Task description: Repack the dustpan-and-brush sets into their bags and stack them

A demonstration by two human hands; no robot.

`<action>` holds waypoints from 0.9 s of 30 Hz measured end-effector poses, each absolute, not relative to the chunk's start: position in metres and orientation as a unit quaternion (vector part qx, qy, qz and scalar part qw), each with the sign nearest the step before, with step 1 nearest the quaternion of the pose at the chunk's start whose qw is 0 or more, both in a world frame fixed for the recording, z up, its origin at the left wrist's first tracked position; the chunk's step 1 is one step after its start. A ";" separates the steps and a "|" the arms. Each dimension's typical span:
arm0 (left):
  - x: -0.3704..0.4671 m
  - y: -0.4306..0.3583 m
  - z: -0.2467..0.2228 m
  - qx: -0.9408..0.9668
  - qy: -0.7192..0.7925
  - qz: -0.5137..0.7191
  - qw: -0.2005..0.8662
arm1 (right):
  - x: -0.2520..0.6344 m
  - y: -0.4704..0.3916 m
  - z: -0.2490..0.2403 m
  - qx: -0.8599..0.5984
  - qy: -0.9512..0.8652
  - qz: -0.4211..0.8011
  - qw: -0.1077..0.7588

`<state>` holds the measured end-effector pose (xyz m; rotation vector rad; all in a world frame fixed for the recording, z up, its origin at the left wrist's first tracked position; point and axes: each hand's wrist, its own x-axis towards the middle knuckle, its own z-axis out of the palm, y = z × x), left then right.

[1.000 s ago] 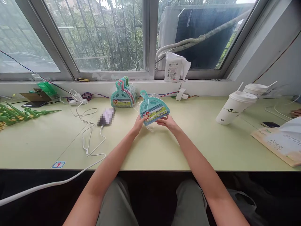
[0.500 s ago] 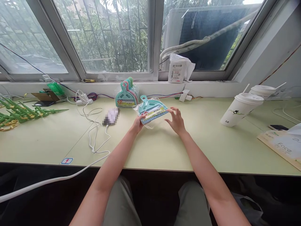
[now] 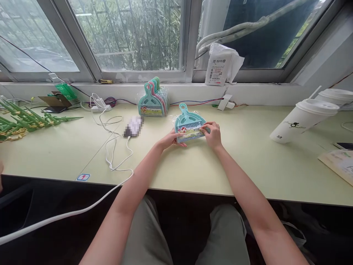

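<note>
A small teal dustpan and brush set (image 3: 189, 119) in clear plastic wrap is held up just over the table, its looped handle pointing away from me. My left hand (image 3: 170, 140) grips its lower left corner, with the thumb in front and fingers beneath. At its right edge, my right hand (image 3: 211, 133) pinches the wrap beside the printed label. Behind and to the left stands a row of similar wrapped dustpan sets (image 3: 152, 99) in teal, pink and green, close to the wall.
A pixelated phone-like item (image 3: 134, 127) with a white cable (image 3: 121, 169) lies left of my hands. White lidded cups (image 3: 303, 117) with straws stand right. Green plastic stems (image 3: 24, 119) lie far left. A white package (image 3: 220, 66) sits on the sill, near a yellow cutter (image 3: 105, 81).
My right hand has closed from spread fingers to a pinch on the set's right edge. The set is turned more upright and level. The camera view has shifted slightly.
</note>
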<state>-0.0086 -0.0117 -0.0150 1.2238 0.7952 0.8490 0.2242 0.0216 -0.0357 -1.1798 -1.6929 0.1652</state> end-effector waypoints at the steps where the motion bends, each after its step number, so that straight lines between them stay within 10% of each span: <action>1: -0.008 -0.012 -0.015 0.557 0.351 0.369 0.656 | 0.224 0.021 -0.036 -0.490 -0.697 0.078 0.518; 10: -0.005 -0.020 -0.004 0.598 0.300 0.347 0.657 | 0.240 0.034 -0.037 -0.513 -0.576 0.323 0.548; 27: -0.026 0.005 -0.018 0.571 0.509 0.577 0.288 | 0.194 0.011 -0.041 -0.465 -0.653 0.285 0.525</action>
